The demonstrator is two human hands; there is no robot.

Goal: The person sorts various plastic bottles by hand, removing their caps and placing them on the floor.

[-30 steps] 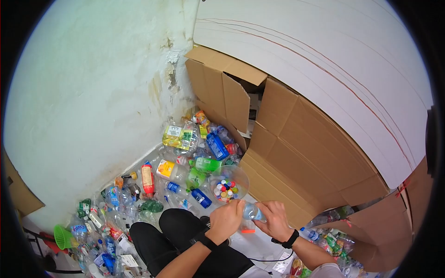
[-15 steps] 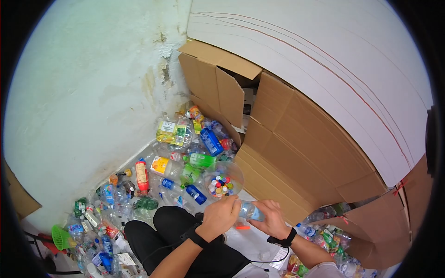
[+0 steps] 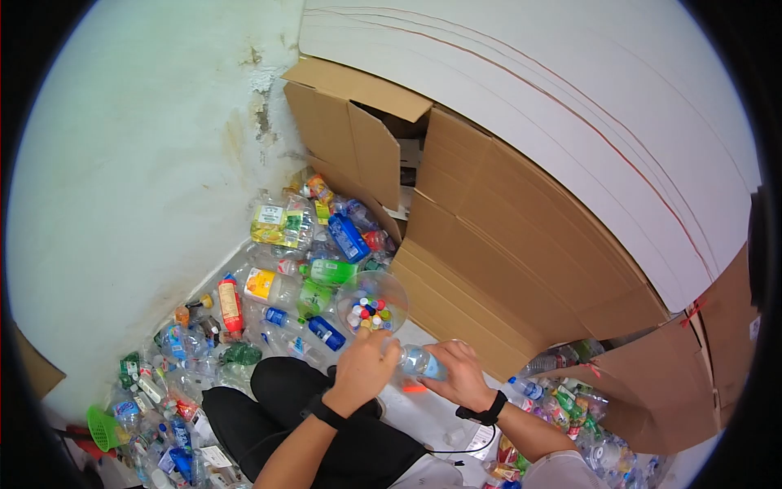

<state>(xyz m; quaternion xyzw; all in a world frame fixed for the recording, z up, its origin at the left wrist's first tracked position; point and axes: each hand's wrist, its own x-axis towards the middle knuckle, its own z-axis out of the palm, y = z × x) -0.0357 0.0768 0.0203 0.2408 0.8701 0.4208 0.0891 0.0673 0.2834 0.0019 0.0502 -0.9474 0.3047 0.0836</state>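
My right hand [image 3: 458,375] grips the body of a small clear plastic bottle with a blue label [image 3: 422,362]. My left hand [image 3: 365,372] is closed around the bottle's neck end, where the cap is hidden by my fingers. Just beyond the hands stands a clear round bowl [image 3: 372,300] holding several coloured bottle caps. Both wrists wear black bands, and my black-trousered knees [image 3: 277,399] are below the hands.
A heap of empty plastic bottles [image 3: 285,269] covers the floor along the pale wall to the left. Flattened cardboard boxes [image 3: 505,253] and white sheets lean at the right. More bottles [image 3: 570,407] lie at lower right. A green funnel [image 3: 102,426] lies at lower left.
The view has drifted, so everything sits further left and up in frame. Both hands stay on the bottle and have come a little closer to the bowl of caps.
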